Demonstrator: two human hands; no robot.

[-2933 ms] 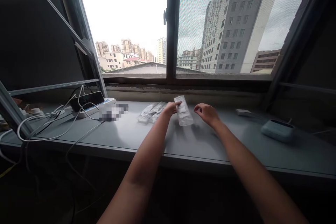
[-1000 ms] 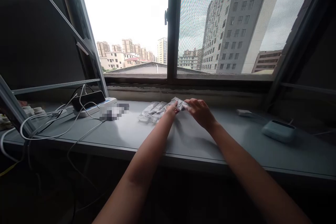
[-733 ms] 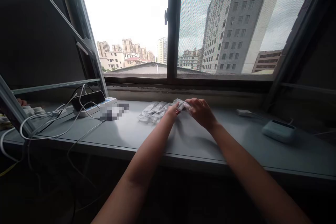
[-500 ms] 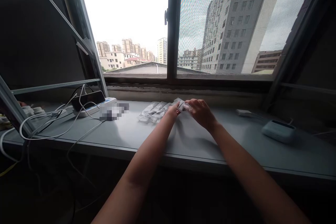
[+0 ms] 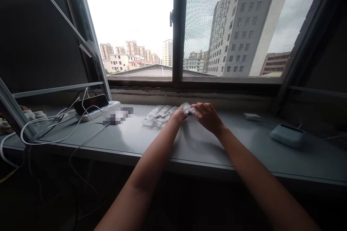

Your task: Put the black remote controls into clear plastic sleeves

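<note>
I have a crumpled, see-through plastic packet (image 5: 186,107), whitish where light catches it, held between my left hand (image 5: 179,114) and right hand (image 5: 207,117) above the far part of the grey desk (image 5: 197,139). Its right end bunches at my right fingers; its contents I cannot make out.

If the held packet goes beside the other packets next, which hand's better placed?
Probably the left hand: it grips the held packet at the end nearer the other packets. The right hand grips the end farther from them.
</note>
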